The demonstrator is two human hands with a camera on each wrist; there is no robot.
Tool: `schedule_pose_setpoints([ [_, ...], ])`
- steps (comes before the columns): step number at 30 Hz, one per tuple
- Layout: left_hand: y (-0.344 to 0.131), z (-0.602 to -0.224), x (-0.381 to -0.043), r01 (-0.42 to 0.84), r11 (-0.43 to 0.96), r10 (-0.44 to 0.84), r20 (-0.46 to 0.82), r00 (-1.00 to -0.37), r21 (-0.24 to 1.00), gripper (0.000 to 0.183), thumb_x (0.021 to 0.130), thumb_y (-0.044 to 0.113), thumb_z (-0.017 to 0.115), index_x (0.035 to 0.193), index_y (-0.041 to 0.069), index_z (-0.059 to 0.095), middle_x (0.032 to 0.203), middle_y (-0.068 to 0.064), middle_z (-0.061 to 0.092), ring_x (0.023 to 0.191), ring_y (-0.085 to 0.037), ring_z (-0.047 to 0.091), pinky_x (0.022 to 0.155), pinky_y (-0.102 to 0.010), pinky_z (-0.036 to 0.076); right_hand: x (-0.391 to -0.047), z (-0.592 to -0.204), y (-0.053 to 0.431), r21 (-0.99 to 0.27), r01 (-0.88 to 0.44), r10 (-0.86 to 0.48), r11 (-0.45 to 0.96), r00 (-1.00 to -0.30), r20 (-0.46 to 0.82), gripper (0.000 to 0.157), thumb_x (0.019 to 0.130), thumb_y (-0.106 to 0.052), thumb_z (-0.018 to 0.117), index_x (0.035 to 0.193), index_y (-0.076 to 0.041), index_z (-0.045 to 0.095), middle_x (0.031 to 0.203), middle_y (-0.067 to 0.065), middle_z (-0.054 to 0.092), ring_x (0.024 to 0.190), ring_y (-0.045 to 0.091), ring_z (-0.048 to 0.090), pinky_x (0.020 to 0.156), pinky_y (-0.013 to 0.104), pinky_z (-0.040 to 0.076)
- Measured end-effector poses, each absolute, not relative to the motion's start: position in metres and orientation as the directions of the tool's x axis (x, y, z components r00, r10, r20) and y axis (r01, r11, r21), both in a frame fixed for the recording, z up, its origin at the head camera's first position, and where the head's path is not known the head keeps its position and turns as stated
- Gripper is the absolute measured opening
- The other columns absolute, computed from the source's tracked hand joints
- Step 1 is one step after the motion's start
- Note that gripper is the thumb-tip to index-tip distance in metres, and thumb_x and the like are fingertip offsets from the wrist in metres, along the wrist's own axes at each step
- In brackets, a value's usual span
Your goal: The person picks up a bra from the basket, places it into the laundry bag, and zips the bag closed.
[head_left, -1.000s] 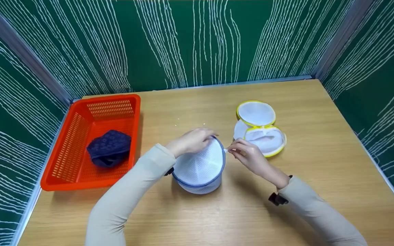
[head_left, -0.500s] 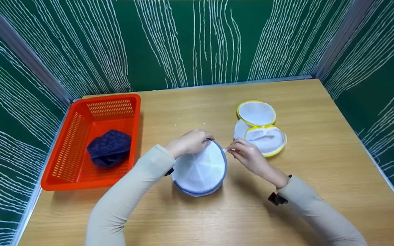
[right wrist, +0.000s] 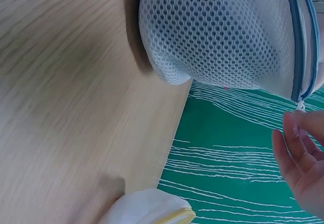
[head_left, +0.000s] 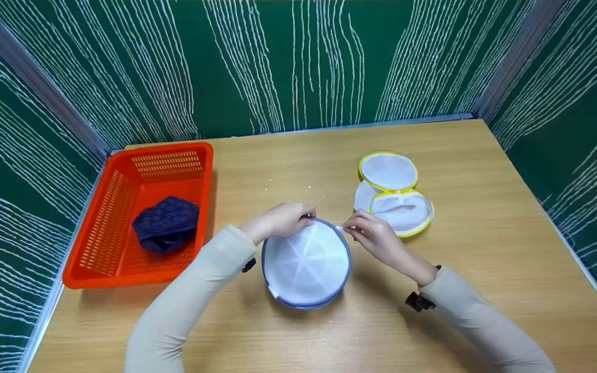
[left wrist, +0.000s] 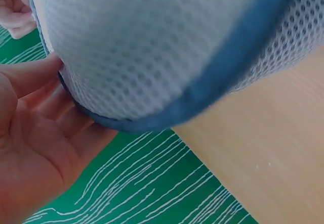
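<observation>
A white mesh laundry bag [head_left: 306, 264] with a blue-grey zippered rim stands on the table, its round top facing up. My left hand [head_left: 280, 220] pinches the rim at the far left; in the left wrist view the thumb [left wrist: 35, 75] lies on the mesh, with the fingers behind the edge. At the rim's right side, my right hand [head_left: 376, 235] pinches the small white zipper pull [right wrist: 300, 105] between thumb and forefinger. A white tab [head_left: 273, 292] shows at the rim's lower left. What is inside the bag cannot be seen.
An orange plastic basket [head_left: 204, 207] at the left holds a dark blue cloth item [head_left: 166, 225]. Beyond my right hand lies an opened white mesh case with yellow edging [head_left: 402, 212]. Green walls with white lines [head_left: 278, 62] border the wooden table [head_left: 464, 197].
The bag has turned and shifted slightly toward me, bringing the white tab into view. My left hand has moved a little left and nearer along with the rim; the right hand has stayed nearly still.
</observation>
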State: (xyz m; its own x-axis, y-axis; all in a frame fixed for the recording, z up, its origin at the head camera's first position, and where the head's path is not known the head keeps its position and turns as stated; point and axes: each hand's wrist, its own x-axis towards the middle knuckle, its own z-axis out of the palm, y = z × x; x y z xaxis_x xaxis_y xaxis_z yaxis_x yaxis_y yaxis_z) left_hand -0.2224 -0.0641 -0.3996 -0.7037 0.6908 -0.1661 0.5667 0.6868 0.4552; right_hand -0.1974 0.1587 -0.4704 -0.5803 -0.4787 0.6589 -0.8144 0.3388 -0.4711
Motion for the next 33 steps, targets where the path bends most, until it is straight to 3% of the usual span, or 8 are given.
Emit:
schedule_pose_setpoints([
  [4,-0.071,-0.402,-0.220,0.553,0.673,0.688,-0.142,-0.711,0.491,0.019,0.092,0.013,0.046,0.103,0.002,0.058,0.100,-0.012,0.061,0.095,-0.025,0.056,0.083,-0.034,0.044,-0.196,-0.469,0.159,-0.451,-0.822,-0.489,0.348,-0.569,0.661,0.009,0.078,0.005,0.061,0.084,-0.001,0.063,0.077,0.006,0.056,0.064,0.010,0.053,0.055,0.012,0.043],
  [10,-0.089,-0.411,-0.219,0.479,0.675,0.617,-0.073,-0.784,0.562,0.017,0.091,0.011,0.048,0.100,0.001,0.058,0.099,-0.013,0.061,0.094,-0.025,0.057,0.083,-0.035,0.045,-0.193,-0.467,0.161,-0.433,-0.822,-0.489,0.371,-0.569,0.661,0.021,0.070,0.015,0.064,0.084,-0.001,0.063,0.079,0.005,0.056,0.064,0.010,0.053,0.055,0.013,0.044],
  [18,-0.103,-0.422,-0.213,0.368,0.681,0.479,-0.006,-0.878,0.633,0.015,0.089,0.008,0.050,0.096,-0.001,0.059,0.093,-0.014,0.061,0.087,-0.024,0.057,0.076,-0.035,0.047,-0.190,-0.465,0.165,-0.452,-0.795,-0.486,0.404,-0.606,0.630,0.019,0.071,0.013,0.064,0.084,-0.001,0.064,0.080,0.004,0.056,0.068,0.011,0.054,0.058,0.015,0.046],
  [29,-0.108,-0.432,-0.207,0.250,0.690,0.290,0.057,-0.955,0.680,0.016,0.088,0.006,0.049,0.096,-0.004,0.058,0.093,-0.018,0.062,0.084,-0.025,0.057,0.075,-0.036,0.047,-0.193,-0.469,0.169,-0.443,-0.810,-0.468,0.386,-0.585,0.662,0.008,0.078,0.005,0.061,0.084,0.001,0.062,0.077,0.007,0.055,0.062,0.009,0.051,0.056,0.010,0.042],
  [33,-0.110,-0.438,-0.204,0.222,0.682,0.217,0.097,-0.971,0.697,0.015,0.089,0.005,0.048,0.094,-0.006,0.057,0.090,-0.020,0.062,0.080,-0.027,0.057,0.073,-0.037,0.048,-0.192,-0.470,0.171,-0.461,-0.793,-0.462,0.398,-0.607,0.646,0.012,0.075,0.009,0.063,0.083,0.000,0.062,0.077,0.007,0.056,0.062,0.009,0.051,0.056,0.011,0.044],
])
